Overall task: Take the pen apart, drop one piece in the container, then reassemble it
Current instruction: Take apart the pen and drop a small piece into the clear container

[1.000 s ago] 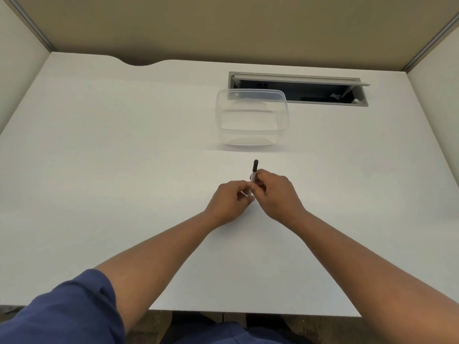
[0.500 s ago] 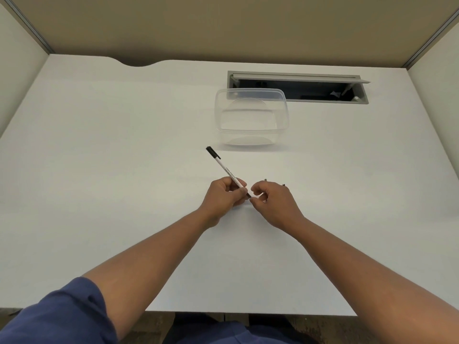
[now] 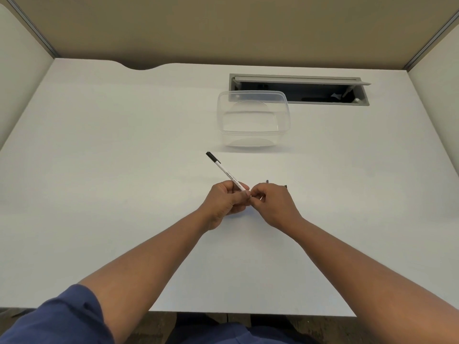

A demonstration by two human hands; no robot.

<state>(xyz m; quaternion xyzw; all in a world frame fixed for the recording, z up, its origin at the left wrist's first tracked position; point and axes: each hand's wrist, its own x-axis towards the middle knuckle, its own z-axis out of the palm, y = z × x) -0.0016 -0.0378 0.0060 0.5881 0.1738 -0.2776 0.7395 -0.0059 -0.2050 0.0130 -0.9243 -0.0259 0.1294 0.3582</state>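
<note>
My left hand (image 3: 227, 201) grips the lower end of a white pen barrel (image 3: 227, 173), which slants up and to the left and has a black tip at its far end. My right hand (image 3: 274, 203) is closed just to the right, its fingertips meeting the left hand at the pen's near end. Two small dark ends of a pen piece (image 3: 267, 181) poke out behind the right knuckles; the rest is hidden in the hand. The clear plastic container (image 3: 253, 132) stands open beyond the hands, with nothing visible inside.
The white desk (image 3: 124, 170) has an open grey cable hatch (image 3: 298, 91) directly behind the container. Partition walls close off the left, the right and the back. The desk's near edge lies under my forearms.
A second ago both hands held the pen pointing away from me. It has since swung to slant up-left in my left hand, and my right hand has drawn slightly to the right.
</note>
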